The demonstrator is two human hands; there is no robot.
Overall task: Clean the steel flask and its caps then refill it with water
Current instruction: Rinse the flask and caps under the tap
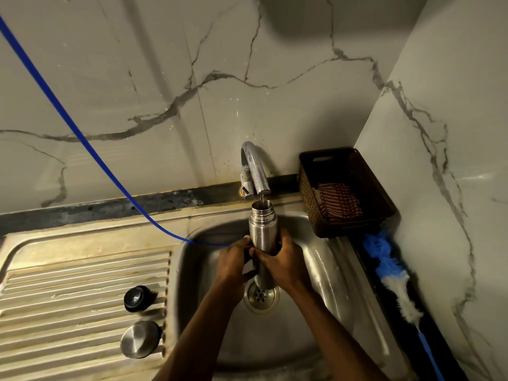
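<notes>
An uncapped steel flask [263,232] stands upright over the sink bowl [310,259], its mouth right under the tap spout [257,171]. A thin stream of water runs into the mouth. My right hand [283,264] grips the flask's body from the right. On the flask's left side, my left hand [233,264] holds it with curled fingers, and something dark shows between the fingers. A black inner cap [137,298] and a steel outer cap [140,342] lie on the ribbed drainboard [68,303] to the left.
A blue hose [82,138] runs from the upper left down into the sink. A brown basket [346,192] holding a striped cloth sits at the back right. A blue and white duster [393,273] lies along the right wall. The drain [261,296] is below the flask.
</notes>
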